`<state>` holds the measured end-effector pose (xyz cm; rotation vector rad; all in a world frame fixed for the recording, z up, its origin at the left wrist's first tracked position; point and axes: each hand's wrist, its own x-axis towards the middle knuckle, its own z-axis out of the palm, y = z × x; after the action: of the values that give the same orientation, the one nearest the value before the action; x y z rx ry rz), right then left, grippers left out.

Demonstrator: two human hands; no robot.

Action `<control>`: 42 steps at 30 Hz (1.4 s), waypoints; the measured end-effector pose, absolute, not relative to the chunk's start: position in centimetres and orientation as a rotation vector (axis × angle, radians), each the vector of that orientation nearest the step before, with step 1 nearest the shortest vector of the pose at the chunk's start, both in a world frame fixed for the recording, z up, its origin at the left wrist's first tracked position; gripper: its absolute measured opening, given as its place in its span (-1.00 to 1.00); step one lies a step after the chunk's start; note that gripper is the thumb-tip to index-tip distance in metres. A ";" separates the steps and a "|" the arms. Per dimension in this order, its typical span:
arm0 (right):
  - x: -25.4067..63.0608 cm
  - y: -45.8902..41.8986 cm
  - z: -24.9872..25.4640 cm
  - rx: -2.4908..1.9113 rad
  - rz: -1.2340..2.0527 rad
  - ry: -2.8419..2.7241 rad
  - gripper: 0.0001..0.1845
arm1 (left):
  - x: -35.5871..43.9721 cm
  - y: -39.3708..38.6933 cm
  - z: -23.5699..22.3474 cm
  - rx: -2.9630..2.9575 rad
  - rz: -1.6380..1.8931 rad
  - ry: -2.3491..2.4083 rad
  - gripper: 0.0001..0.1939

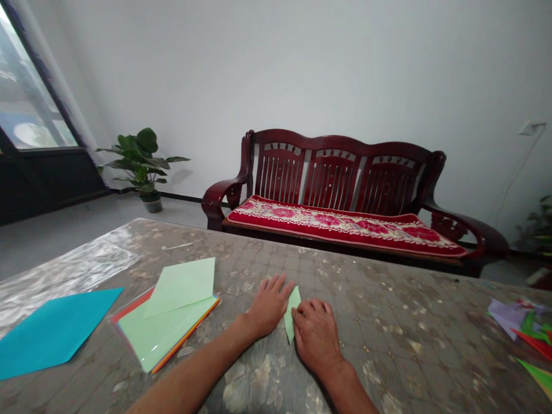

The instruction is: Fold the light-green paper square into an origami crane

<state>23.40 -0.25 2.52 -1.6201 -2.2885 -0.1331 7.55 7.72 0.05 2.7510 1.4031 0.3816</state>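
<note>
A small folded piece of pale green paper [290, 315] lies on the table between my hands, narrow and pointed at its upper and lower ends. My left hand [269, 303] rests flat with fingers stretched and somewhat apart, touching the paper's left side. At the paper's right edge, my right hand [317, 330] has its fingers curled in, with thumb and fingertips closed on that edge. Part of the paper is hidden under the right fingers.
To the left lies a stack of coloured paper sheets [166, 330] with a loose pale green sheet [185, 282] on top. A blue sheet [56, 333] is farther left. Colourful folded papers [509, 319] sit at the far right. Beyond the table stands a wooden bench [332, 178].
</note>
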 end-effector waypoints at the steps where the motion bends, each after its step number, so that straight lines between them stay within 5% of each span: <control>1: 23.5 -0.2 2.4 -1.597 -0.127 -2.282 -0.82 | 7.5 8.2 0.5 2.767 0.399 1.290 -0.44; 7: 24.6 0.3 1.2 -1.625 -0.051 -1.992 -0.79 | 7.9 11.2 3.7 2.873 0.140 0.566 -0.61; 24: 26.5 1.9 -0.2 -1.679 0.265 -1.564 -0.72 | 5.0 11.1 3.9 2.741 -0.016 0.906 -0.67; 29: 26.7 2.0 -0.5 -1.671 0.282 -1.554 -0.66 | 3.9 9.0 3.8 2.643 0.083 1.008 -0.43; 35: 26.6 1.9 -0.8 -1.645 0.273 -1.569 -0.64 | 4.2 8.0 3.8 2.555 -0.053 1.211 -0.59; 42: 27.0 2.2 -1.3 -1.570 0.364 -1.467 -0.59 | 4.5 7.6 3.4 2.227 0.208 1.401 -0.89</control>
<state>27.05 2.24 -1.31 -1.5699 -1.4667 0.3641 4.54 7.58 3.36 2.2268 1.4013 0.2081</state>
